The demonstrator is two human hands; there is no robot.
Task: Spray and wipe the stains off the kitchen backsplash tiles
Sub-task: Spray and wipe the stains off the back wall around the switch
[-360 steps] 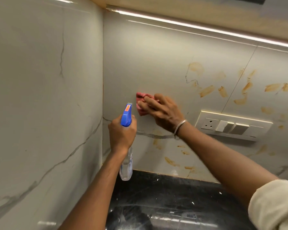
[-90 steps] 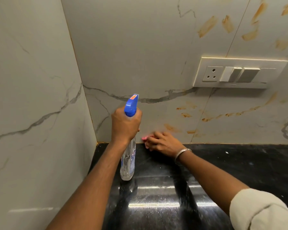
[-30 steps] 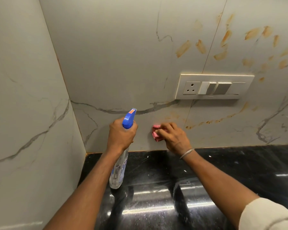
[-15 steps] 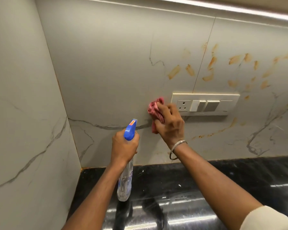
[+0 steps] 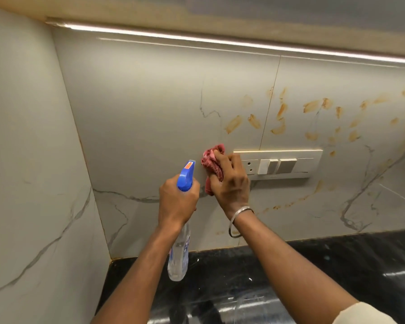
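The backsplash tiles are running pale grey w/ thin dark marble veins across the back wall, meeting a matching side wall at the corner on the left. A vertical seam is splitting the back wall into two big tiles. Orange-brown stains are smearing both sides of that seam above the switch plate & spreading toward the right edge. A thinner dotted streak is trailing below the plate. An LED strip is glowing along the top under a wood-tone cabinet underside & reflecting as a line on the tile. The black counter is shining glossy at the bottom, w/ white specks & light glare.

The right hand is pressing a bunched pink-red cloth against the tile just left of the switch plate. Its fingers are curling round the cloth & clamping it, w/ the knuckles overlapping the plate's left end. A metal bangle is hanging at that wrist, & a cream sleeve is showing at the bottom right corner.

The left hand is gripping the spray bottle by the neck, fingers wrapping close together round it. The blue head is poking up above the fist just beside the cloth, not touching it, & the clear body is hanging below the hand in front of the counter edge. Can't tell if its base is touching the counter.
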